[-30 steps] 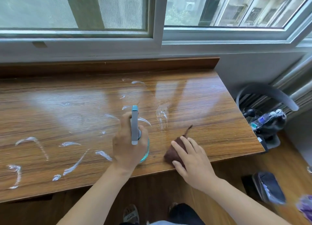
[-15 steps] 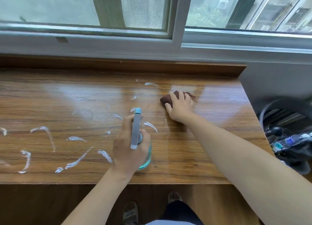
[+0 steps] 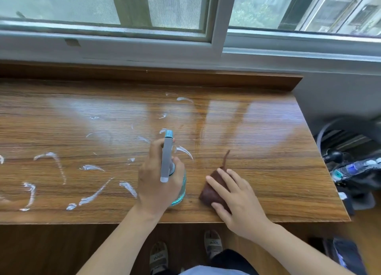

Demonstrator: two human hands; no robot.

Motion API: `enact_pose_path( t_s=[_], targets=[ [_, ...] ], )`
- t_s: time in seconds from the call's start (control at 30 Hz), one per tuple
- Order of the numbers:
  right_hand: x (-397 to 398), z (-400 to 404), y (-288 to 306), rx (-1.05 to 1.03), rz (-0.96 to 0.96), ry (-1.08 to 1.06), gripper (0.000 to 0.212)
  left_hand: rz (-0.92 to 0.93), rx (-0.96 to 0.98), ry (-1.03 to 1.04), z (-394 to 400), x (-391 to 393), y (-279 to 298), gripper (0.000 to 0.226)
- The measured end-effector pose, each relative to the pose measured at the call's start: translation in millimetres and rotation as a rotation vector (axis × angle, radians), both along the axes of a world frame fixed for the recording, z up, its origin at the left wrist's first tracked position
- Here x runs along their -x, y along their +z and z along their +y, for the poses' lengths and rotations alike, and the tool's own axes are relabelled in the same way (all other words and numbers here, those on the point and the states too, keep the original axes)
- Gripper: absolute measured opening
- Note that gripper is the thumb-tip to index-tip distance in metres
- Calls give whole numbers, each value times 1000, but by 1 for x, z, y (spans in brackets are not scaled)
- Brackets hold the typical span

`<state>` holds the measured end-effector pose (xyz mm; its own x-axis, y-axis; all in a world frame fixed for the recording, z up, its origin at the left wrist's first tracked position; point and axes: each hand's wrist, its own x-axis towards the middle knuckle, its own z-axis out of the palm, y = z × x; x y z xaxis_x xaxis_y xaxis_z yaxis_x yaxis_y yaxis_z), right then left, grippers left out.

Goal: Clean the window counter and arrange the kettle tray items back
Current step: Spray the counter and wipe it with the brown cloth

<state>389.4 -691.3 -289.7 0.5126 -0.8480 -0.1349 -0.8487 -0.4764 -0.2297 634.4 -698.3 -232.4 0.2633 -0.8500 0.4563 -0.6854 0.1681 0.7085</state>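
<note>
A: Status on the bench?

B: Right hand lies flat on the brown cloth, fingers mostly straight and pressing it down, near the front edge. Left hand is wrapped around the spray bottle, which stands on the wood just left of the cloth.

A: Where's the remaining work relative to the cloth?

B: All to its left. The white foam streaks run from behind the bottle out to the left edge of view; the wood right of the cloth shows none I can make out. So my guess is the next wipe goes leftward, and the bottle with the left hand sits directly in that path (it probably has to lift or shift first).

A: Cloth orientation?

B: Bunched, long axis running roughly front-left to back-right, with a thin tail pointing away toward the window. Right hand is the one on it, so it's the nearer by default; left is occupied.

A: Counts?

B: One cloth, one spray bottle, two hands. Foam streaks: roughly a dozen or more, several too faint to count reliably. Kettle, tray, tray items: zero in view, so I judge the arranging part is not yet started.

A: Anything off-bench?

B: Dark gear on the floor at right, blurred, can't identify it.
</note>
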Motion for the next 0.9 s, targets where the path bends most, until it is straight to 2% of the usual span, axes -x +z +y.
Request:
enact_pose_path(
  t_s=[0.13, 0.27, 0.37, 0.47, 0.53, 0.7, 0.9],
  targets=[
    [2, -39, -6, -1, -89, -80, 60, -28, 4, -28, 0, 2, 0, 41],
    [-31, -143, -6, 45, -13, -263, 56, 34, -56, -5, -2, 0, 1, 41],
    [-67, -217, 3, -8, 48, -353, 58, 43, -64, -1, -6, -1, 7, 38],
    [-101, -252, 14, -126, 25, -355, 59, 34, -106, 25, -11, 1, 11, 36],
    [-114, -255, 17, -154, 29, -290, 59, 49, -137, 49, -13, 2, 12, 38],
    [-102, -217, 16, -72, 52, -51, 55, 94, -148, 63, -17, 1, 15, 39],
    [-49, -99, 4, -1, -1, -63, 60, 96, -153, 27, -18, -2, 19, 35]
  ],
)
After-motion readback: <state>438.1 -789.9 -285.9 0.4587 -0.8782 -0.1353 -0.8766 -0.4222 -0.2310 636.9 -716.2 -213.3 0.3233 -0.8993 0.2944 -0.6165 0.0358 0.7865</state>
